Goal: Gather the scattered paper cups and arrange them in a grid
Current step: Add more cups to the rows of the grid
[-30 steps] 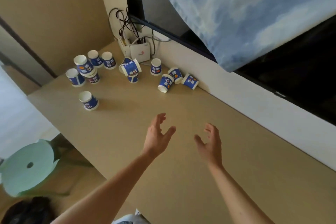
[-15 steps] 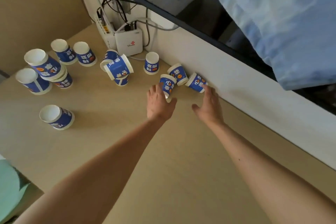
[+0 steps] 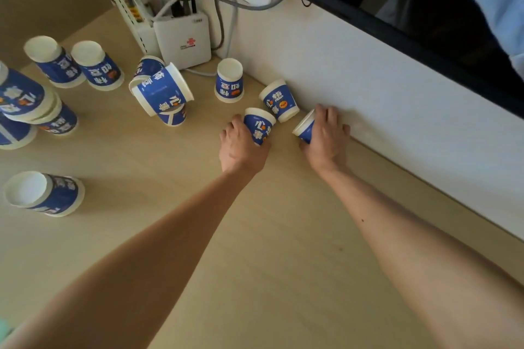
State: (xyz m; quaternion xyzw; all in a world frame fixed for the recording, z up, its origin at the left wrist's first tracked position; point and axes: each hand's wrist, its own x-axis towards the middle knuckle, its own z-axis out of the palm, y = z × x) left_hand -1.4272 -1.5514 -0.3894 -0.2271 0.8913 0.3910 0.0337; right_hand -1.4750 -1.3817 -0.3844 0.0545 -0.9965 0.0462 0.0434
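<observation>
Several blue-and-white paper cups lie scattered on the beige table (image 3: 269, 235). My left hand (image 3: 241, 147) grips a fallen cup (image 3: 259, 126) near the wall. My right hand (image 3: 326, 136) curls over another fallen cup (image 3: 306, 127) right at the wall's foot. Between them a third cup (image 3: 279, 100) lies tipped against the wall. One cup (image 3: 229, 81) stands upside down behind it. A tilted pair (image 3: 160, 91) sits further left, two upside-down cups (image 3: 96, 65) stand at the back left, a stacked group (image 3: 25, 102) is at the left edge, and a lone cup (image 3: 42, 193) lies on its side.
A white router box (image 3: 184, 39) with cables and a power strip (image 3: 133, 20) stands in the back corner. The white wall (image 3: 397, 110) runs along the right, with a dark screen frame (image 3: 368, 17) above it. A wide bare stretch of table lies in front of my arms.
Both hands have reached forward to the cups by the wall and closed on one each. The view has moved closer and lower toward the cups.
</observation>
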